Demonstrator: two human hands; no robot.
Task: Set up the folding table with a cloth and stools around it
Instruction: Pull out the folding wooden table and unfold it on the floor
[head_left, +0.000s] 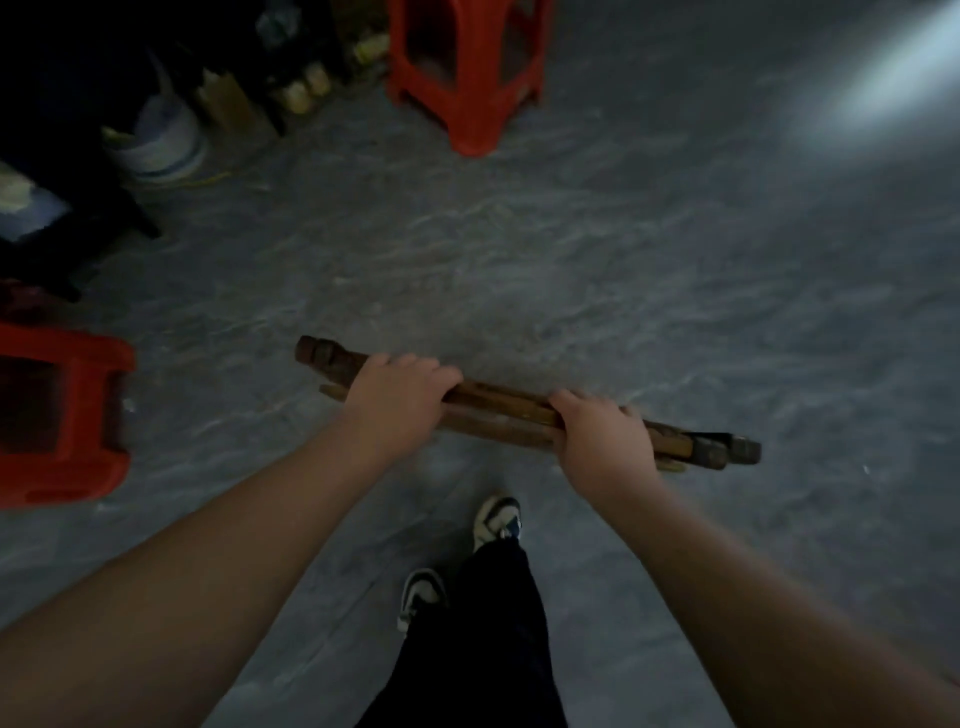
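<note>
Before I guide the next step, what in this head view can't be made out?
- Folded wooden frame: middle hidden under left hand and right hand; joints blurred.
- Red stool at left: cut off by the edge.
- Red stool at top: seat cut off.
- Clutter top left: dark, blurred.

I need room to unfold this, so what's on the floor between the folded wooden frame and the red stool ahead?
In the head view, only bare grey floor lies between the folded wooden frame and the red stool.
</note>
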